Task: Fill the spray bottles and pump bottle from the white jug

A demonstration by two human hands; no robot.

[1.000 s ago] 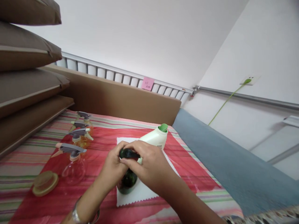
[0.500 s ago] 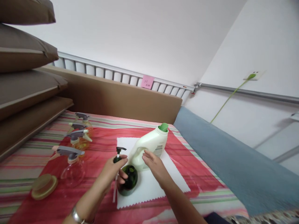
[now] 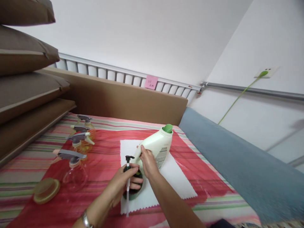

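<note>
My left hand (image 3: 125, 181) is closed around a black pump top (image 3: 129, 159), whose clear dip tube hangs down below the fingers. Its fingertips lie over a dark green round bottle (image 3: 130, 195) standing on a white cloth (image 3: 177, 186); whether they touch the bottle, I cannot tell. My right hand (image 3: 149, 163) is wrapped round the handle of a large white detergent jug (image 3: 158, 144). The jug's mouth shows a green spout and no cap, and it stands just behind the dark bottle. Part of its lower body is hidden by my hands.
To the left stand several clear spray bottles (image 3: 75, 175) with grey triggers. A round yellowish lid-like piece (image 3: 46, 190) lies in front of them. Red sheeting (image 3: 104, 142) covers the striped cloth. Stacked brown cushions (image 3: 30, 90), a brown board (image 3: 118, 99) and a blue-grey panel (image 3: 228, 158) border the area.
My right hand has gone from open beside the jug to gripping its handle. My left hand has shifted right with the pump, which now hangs in front of the dark bottle.
</note>
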